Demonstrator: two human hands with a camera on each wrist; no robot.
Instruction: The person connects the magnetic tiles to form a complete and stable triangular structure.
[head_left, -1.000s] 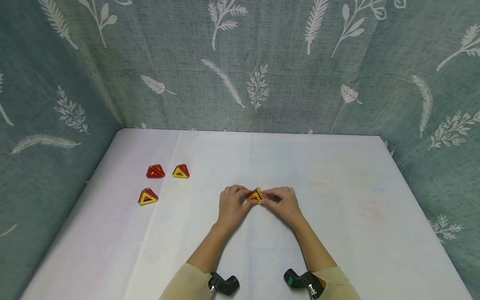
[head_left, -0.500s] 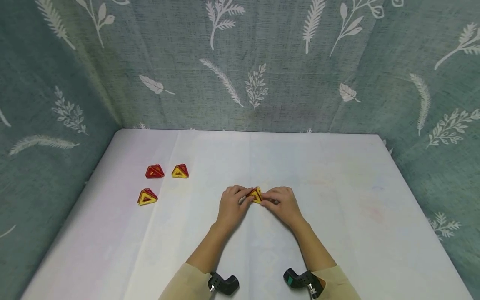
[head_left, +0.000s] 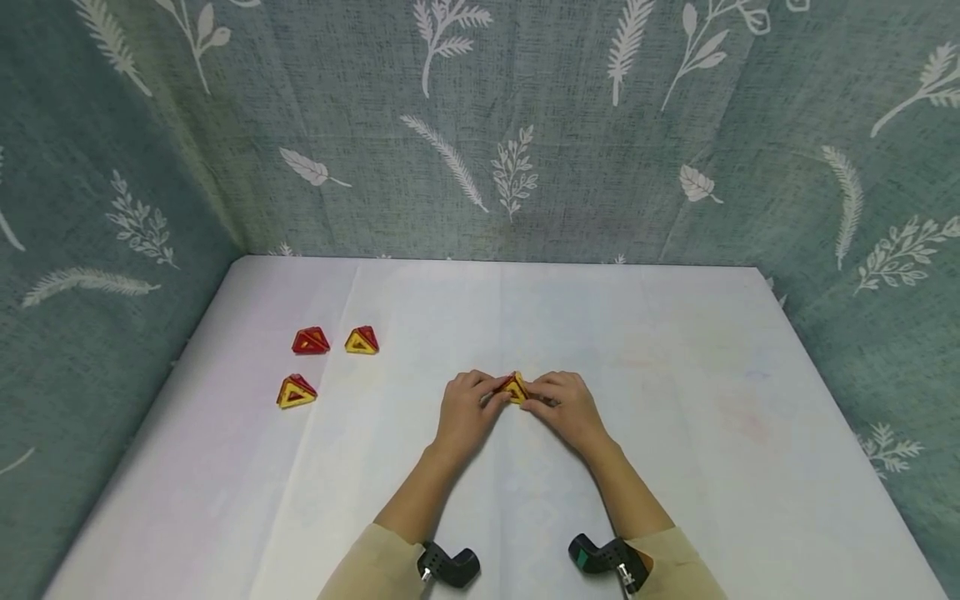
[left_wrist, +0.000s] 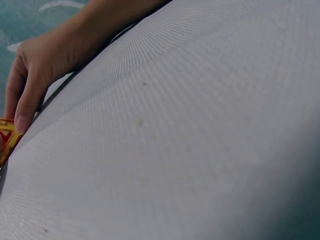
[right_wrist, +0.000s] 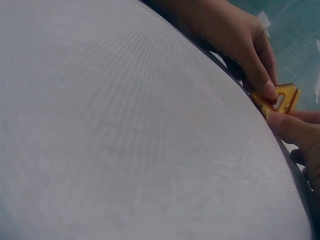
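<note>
A small pyramid of red and yellow triangular magnetic tiles [head_left: 516,389] is between my two hands, at or just above the white table. My left hand [head_left: 462,412] pinches its left side between thumb and fingers. From the right, my right hand [head_left: 567,408] pinches the opposite side. In the right wrist view, a yellow tile face of the pyramid [right_wrist: 287,97] shows between the fingertips of both hands. Only a yellow and red corner of the pyramid [left_wrist: 7,137] shows at the edge of the left wrist view. The pyramid's far side is hidden.
Left of the hands on the white table [head_left: 675,350] lie a red pyramid [head_left: 311,341], a red and yellow pyramid [head_left: 362,340] and a nearer red and yellow one [head_left: 296,391]. A green leaf-patterned cloth [head_left: 360,125] hangs behind and at both sides.
The tile pyramid has turned slightly between the hands, and the fingers have shifted a little on it. The three pyramids at the left have not moved.
</note>
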